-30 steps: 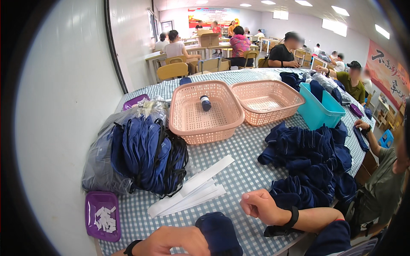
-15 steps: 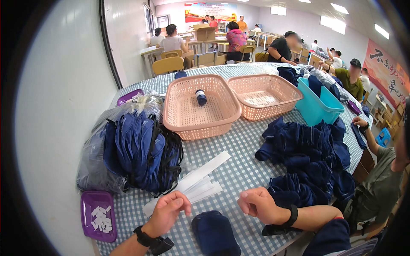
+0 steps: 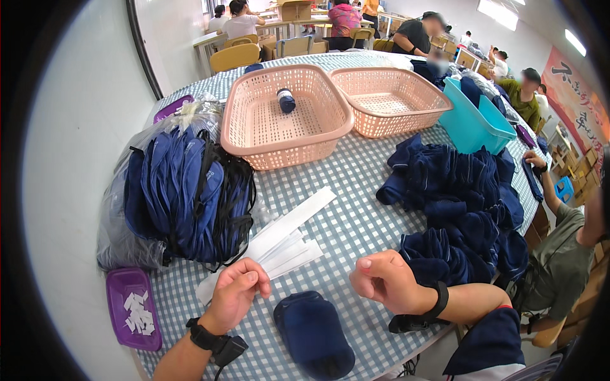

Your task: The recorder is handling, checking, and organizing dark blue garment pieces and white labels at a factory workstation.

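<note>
A flat, folded navy cloth piece [image 3: 316, 335] with rounded ends lies on the table between my forearms. My left hand [image 3: 239, 291] hovers to its upper left, fingers loosely curled in, beside a fan of white paper strips [image 3: 289, 238]. My right hand [image 3: 386, 278] is closed in a loose fist to the cloth's upper right, near a big heap of navy fabric pieces [image 3: 457, 209]. Nothing shows in either hand, and neither touches the folded piece. Both wrists wear black straps.
Two pink baskets [image 3: 244, 151] [image 3: 406, 120] stand at the back; a rolled navy bundle [image 3: 286, 100] lies in the left one. A teal bin [image 3: 473, 127] sits right. Left are blue bags with black straps [image 3: 171, 190] and a purple tray [image 3: 114, 305] of white slips. A co-worker [image 3: 559, 254] sits right.
The view has tipped down, so the table's things sit higher in the picture. My hands stay almost still, curled on either side of the folded cloth.
</note>
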Demonstrator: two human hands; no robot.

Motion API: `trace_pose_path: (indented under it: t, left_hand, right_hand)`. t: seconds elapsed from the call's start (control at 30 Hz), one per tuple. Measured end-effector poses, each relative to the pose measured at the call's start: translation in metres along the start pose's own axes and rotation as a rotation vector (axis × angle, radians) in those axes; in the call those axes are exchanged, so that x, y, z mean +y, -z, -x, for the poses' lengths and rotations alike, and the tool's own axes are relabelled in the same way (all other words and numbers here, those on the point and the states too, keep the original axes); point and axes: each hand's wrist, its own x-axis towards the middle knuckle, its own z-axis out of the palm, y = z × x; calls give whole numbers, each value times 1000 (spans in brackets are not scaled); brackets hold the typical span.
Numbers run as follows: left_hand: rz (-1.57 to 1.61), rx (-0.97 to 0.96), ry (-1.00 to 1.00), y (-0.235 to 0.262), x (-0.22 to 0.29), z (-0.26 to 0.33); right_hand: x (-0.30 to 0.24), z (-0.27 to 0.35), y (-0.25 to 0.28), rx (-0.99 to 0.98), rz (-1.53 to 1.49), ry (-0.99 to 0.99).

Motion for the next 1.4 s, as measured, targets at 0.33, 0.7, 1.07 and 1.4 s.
trace_pose_path:
  t: [0.33, 0.7, 1.07, 1.4]
  left_hand:
    - [-47, 30, -2, -5, 1, -1]
    - [-13, -27, -18, 1, 2, -1]
    - [-69, 16, -56, -6, -3, -5]
    - [-108, -15, -76, -9, -1, -7]
  right_hand:
    - [3, -1, 1, -15, -32, 39]
    - [-1, 0, 2, -8, -24, 51]
    - [7, -12, 7, -519, -781, 8]
    - [8, -10, 5, -594, -762, 8]
